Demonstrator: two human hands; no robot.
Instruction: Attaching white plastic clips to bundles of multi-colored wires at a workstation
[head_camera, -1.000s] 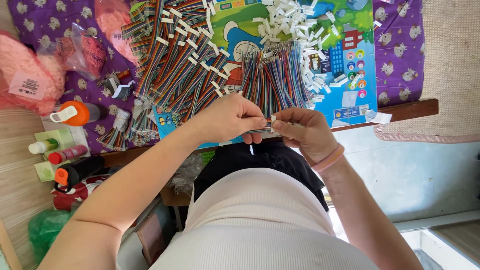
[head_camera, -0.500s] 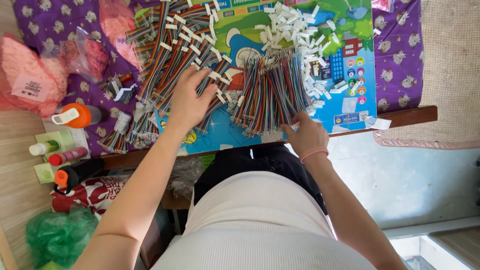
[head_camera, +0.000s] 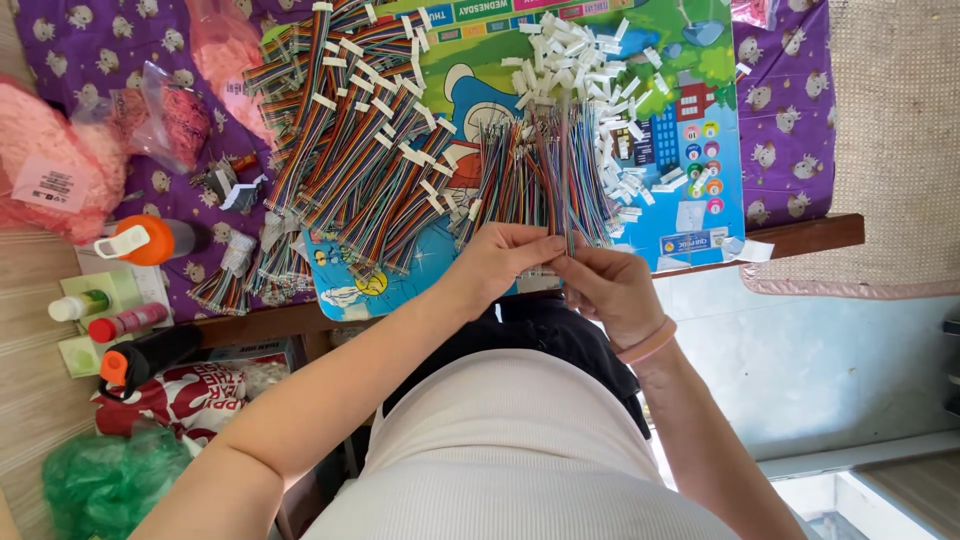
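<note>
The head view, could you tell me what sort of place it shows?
Probably a home set up for piecework, not a factory. The low table wears a purple printed cloth and a cartoon mat; household bottles stand beside it. Both hands pinch multicoloured wires.

On the tabletop lies a mat. A heap of cable bundles sits on its left part, loose wires at its middle, and small connectors behind and right of them. Bottles stand left, off the tabletop. Both hands meet at the near edge, before the wires.
</note>
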